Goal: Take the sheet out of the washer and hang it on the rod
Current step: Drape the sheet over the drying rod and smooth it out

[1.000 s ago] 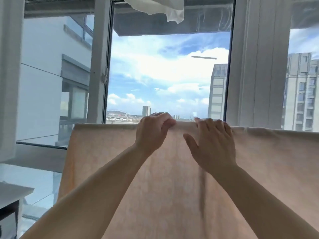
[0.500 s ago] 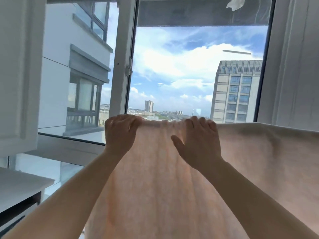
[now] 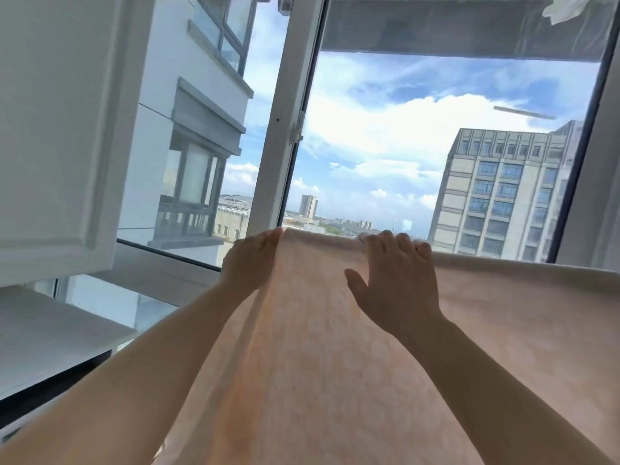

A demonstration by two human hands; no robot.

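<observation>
A pale peach sheet (image 3: 503,330) hangs over a horizontal rod in front of the window; the rod itself is hidden under the cloth. My left hand (image 3: 250,263) grips the sheet's left edge at the top, its fingers curled over the fold. My right hand (image 3: 396,280) rests on the cloth a little to the right, thumb spread and fingertips bent over the top line. Both forearms reach up from below.
A white window frame post (image 3: 285,122) stands behind the left hand. A white cabinet door (image 3: 57,129) is at the left with a white counter (image 3: 43,333) below it. A bit of white cloth (image 3: 570,8) hangs at the top right. Buildings lie outside.
My left hand has slid left along the top to the sheet's left edge, drawing the cloth with it. My right hand stayed on the top line. My view turned left.
</observation>
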